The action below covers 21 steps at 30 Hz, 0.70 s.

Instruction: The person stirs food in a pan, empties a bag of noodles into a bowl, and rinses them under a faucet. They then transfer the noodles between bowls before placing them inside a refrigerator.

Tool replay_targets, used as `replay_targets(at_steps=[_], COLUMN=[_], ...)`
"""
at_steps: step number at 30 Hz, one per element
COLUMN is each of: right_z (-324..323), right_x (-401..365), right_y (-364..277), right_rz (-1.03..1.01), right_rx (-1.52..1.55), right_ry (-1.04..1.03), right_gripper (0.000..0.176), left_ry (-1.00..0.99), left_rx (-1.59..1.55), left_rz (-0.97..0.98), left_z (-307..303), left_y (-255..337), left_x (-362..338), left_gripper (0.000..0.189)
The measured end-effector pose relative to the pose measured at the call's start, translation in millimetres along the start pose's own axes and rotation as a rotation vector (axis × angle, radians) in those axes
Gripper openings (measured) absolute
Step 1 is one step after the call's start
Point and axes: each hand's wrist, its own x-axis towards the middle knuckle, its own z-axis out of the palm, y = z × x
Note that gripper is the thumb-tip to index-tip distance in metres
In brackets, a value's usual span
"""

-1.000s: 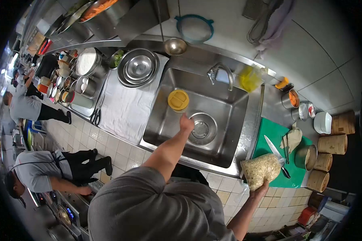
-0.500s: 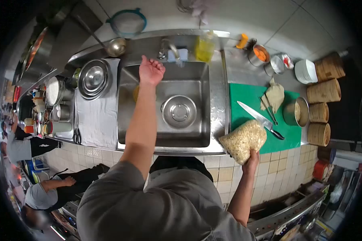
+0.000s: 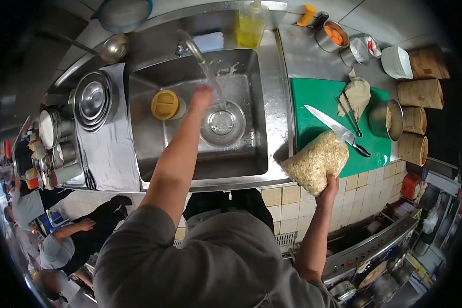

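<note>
The left hand [image 3: 201, 97] is at centre frame above the sink [image 3: 251, 149], in the stream of water running from the tap [image 3: 189, 45]. Whether its fingers are spread or curled cannot be told. A metal bowl [image 3: 222, 124] lies in the sink just right of this hand, and a yellow-lidded container [image 3: 165, 104] just left. The right hand [image 3: 327, 186], lower right of centre, grips from below a clear bag [image 3: 315, 160] of pale shreds. The bag is held at the sink's front right corner, overlapping the edge of the green cutting board [image 3: 318, 92], where a knife [image 3: 336, 129] lies.
</note>
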Motion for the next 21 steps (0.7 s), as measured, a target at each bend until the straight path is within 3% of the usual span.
replay_targets(at_steps=[1, 3, 4, 6, 10, 12, 13, 14, 15, 17, 19, 21], right_z=[2, 4, 6, 9, 8, 8, 8, 8, 7, 8, 12, 10], right_x=[0, -3, -4, -3, -6, -4, -3, -3, -5, -7, -11, -11], right_y=[1, 3, 4, 2, 5, 5, 5, 6, 6, 2, -5, -4], right_rz=[-0.009, -0.031, -0.044, -0.059, -0.047, -0.055, -0.061, -0.067, -0.071, -0.061, -0.03, -0.041], right_rx=[0.01, 0.025, 0.022, 0.015, 0.025, 0.031, 0.027, 0.025, 0.022, 0.007, -0.027, -0.042], right_ry=[0.014, 0.051, 0.069, 0.084, 0.067, 0.056, 0.054, 0.058, 0.066, 0.06, 0.047, 0.101], right_gripper=[0.059, 0.059, 0.06, 0.06, 0.061, 0.06, 0.06, 0.059, 0.058, 0.057, 0.053, 0.051], left_ry=[0.253, 0.082, -0.054, 0.075, 0.008, -0.092, -0.127, -0.069, -0.108, 0.043, 0.148, 0.027], left_rx=[0.761, 0.877, 0.565, -0.168, -0.412, -0.768, -0.587, -0.662, -0.788, -0.495, -0.002, 0.306], left_rz=[0.087, -0.372, -0.63, -0.61, -0.634, -0.521, -0.539, -0.382, -0.28, -0.119, 0.146, 0.548], left_z=[-6, -37, -27, -9, 29, 42, 36, 39, 33, 11, -11, -33], left_y=[-48, -209, -174, -215, -179, -187, -202, -120, -186, -120, -6, -5], left_x=[-9, 22, -27, -51, -38, -17, 11, -18, 37, 48, 8, 36], left_gripper=[0.06, 0.072, 0.069, 0.055, 0.043, 0.037, 0.039, 0.037, 0.035, 0.023, 0.012, 0.005])
